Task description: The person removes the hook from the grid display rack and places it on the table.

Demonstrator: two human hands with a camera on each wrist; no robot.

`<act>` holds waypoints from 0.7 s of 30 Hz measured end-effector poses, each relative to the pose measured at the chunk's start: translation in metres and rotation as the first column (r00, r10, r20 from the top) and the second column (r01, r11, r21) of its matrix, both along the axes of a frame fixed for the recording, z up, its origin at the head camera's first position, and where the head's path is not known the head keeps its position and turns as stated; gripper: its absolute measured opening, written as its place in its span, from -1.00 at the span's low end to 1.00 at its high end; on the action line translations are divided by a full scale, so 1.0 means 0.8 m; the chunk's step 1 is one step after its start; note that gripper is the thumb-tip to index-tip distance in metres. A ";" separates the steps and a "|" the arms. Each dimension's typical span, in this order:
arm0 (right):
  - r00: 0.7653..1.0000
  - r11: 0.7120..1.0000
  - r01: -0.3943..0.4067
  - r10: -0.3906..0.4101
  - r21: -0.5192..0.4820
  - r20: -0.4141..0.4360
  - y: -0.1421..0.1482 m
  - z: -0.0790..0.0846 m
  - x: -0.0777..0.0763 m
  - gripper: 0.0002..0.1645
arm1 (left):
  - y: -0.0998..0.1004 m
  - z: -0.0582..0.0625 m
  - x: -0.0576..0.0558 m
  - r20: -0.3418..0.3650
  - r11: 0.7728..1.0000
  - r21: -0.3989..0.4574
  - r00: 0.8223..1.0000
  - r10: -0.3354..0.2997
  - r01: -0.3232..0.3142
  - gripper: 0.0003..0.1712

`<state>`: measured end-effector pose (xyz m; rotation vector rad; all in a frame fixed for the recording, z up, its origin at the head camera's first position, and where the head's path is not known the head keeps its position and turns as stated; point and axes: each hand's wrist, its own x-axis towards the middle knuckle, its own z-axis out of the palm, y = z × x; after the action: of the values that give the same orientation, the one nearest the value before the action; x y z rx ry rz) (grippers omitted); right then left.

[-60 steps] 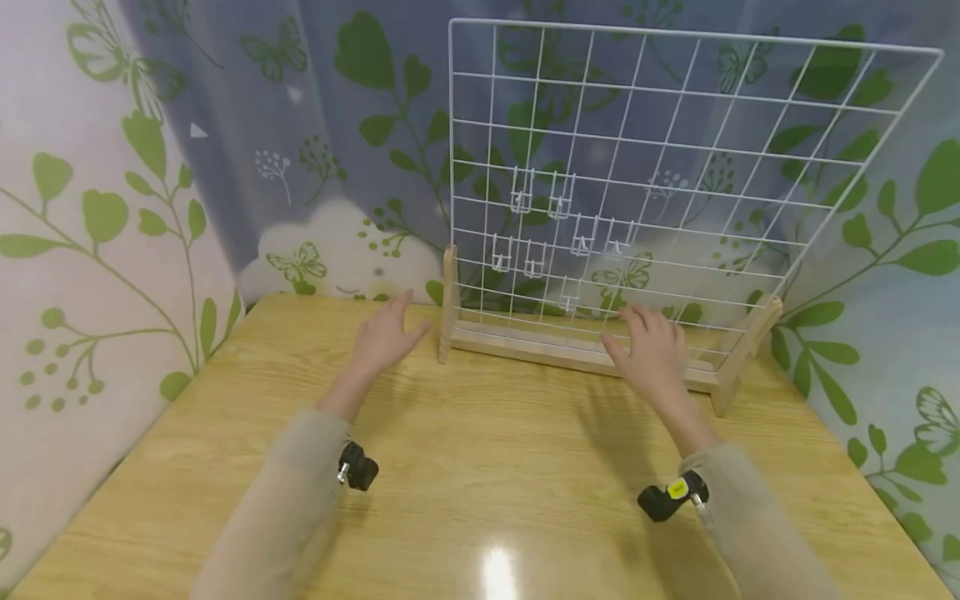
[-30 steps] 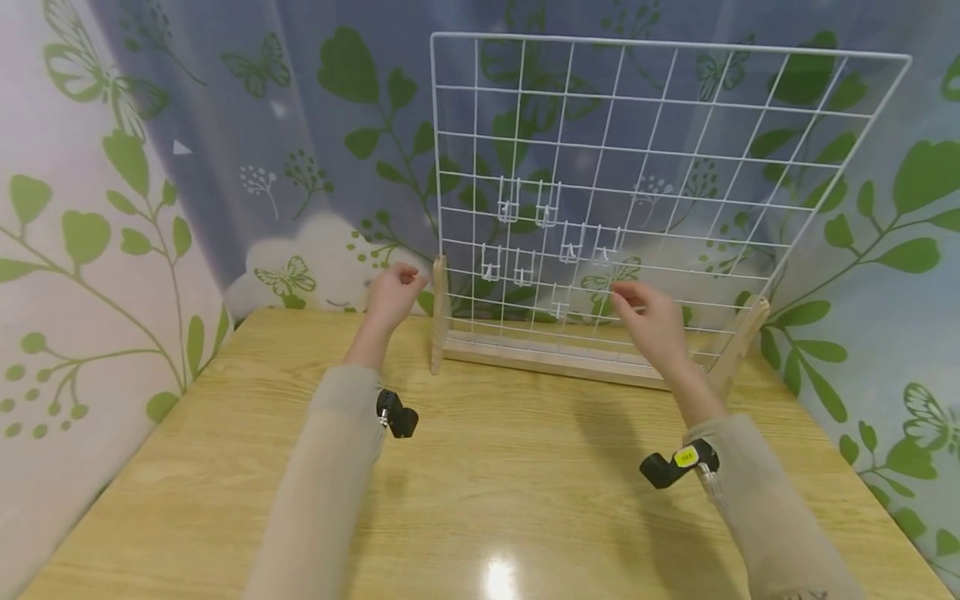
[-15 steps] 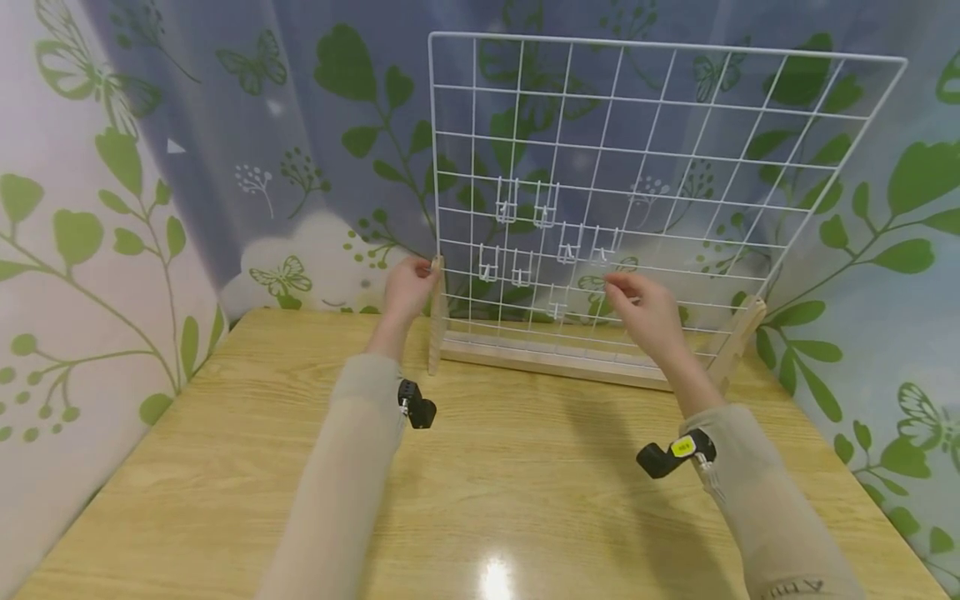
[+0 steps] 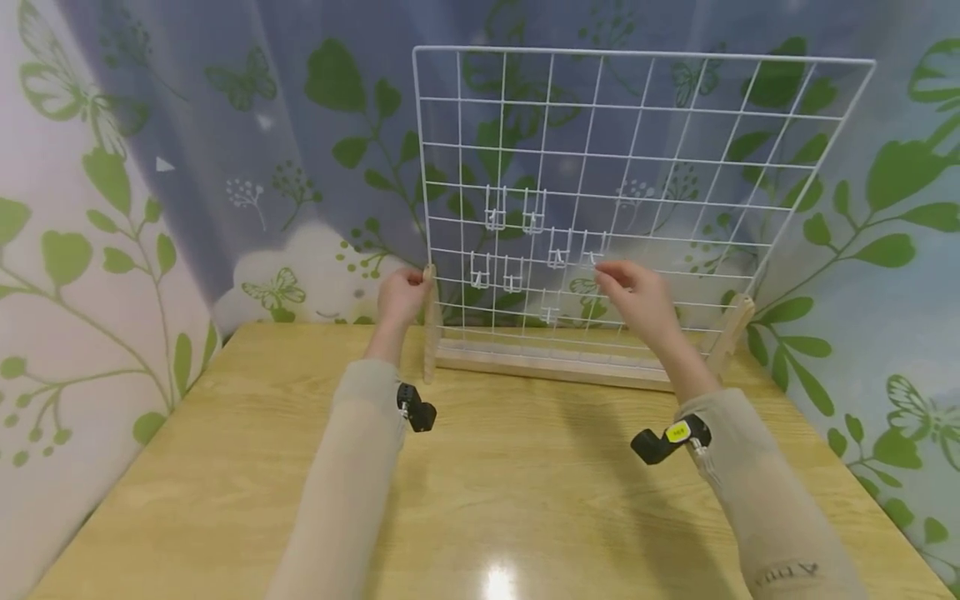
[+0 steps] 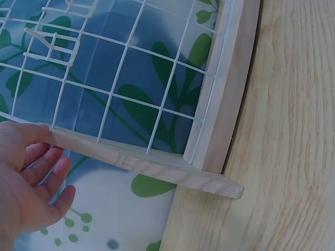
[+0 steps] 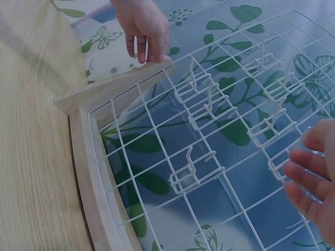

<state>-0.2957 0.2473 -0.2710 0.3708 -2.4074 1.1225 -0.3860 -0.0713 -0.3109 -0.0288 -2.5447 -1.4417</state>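
Note:
A white wire grid panel (image 4: 637, 154) stands upright in a pale wooden base. Several white wire hooks (image 4: 556, 258) hang on its lower left half. My left hand (image 4: 399, 296) pinches the top end of the left wooden upright (image 5: 131, 159), the other fingers curled loosely below it. My right hand (image 4: 637, 300) is in front of the grid, fingertips together at the prong of the rightmost hook (image 4: 592, 248). In the right wrist view its fingers (image 6: 309, 159) meet that prong's tip; the thumb is partly hidden.
The grid stand's base bar (image 4: 555, 364) and right upright (image 4: 729, 333) rest near the back of the wooden table (image 4: 510, 467). Leaf-patterned curtain (image 4: 337, 150) surrounds the table at the back and both sides.
My left hand has come in from beside the stand to the top of its left upright. My right hand has risen from low at the grid to the rightmost hook, its fingers drawing together.

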 end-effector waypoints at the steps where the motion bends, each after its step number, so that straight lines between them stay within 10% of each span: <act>1: 1.000 1.000 -0.004 0.004 -0.029 0.009 -0.001 0.001 -0.002 -0.62 | -0.001 -0.001 0.000 0.002 1.000 -0.003 1.000 0.001 -0.001 -0.69; 9: 0.998 0.971 -0.017 0.032 -0.237 0.063 -0.003 0.013 -0.015 -0.61 | -0.002 -0.003 0.001 0.007 1.000 -0.023 1.000 -0.001 0.001 -0.67; 21: 0.985 0.984 -0.002 0.033 -0.178 0.171 0.002 0.030 -0.031 -0.54 | -0.001 -0.001 0.000 -0.005 0.999 -0.036 1.000 0.006 -0.006 -0.68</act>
<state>-0.3208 0.2487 -0.2470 0.2447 -2.4300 1.4176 -0.3861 -0.0721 -0.3120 -0.0302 -2.5642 -1.3922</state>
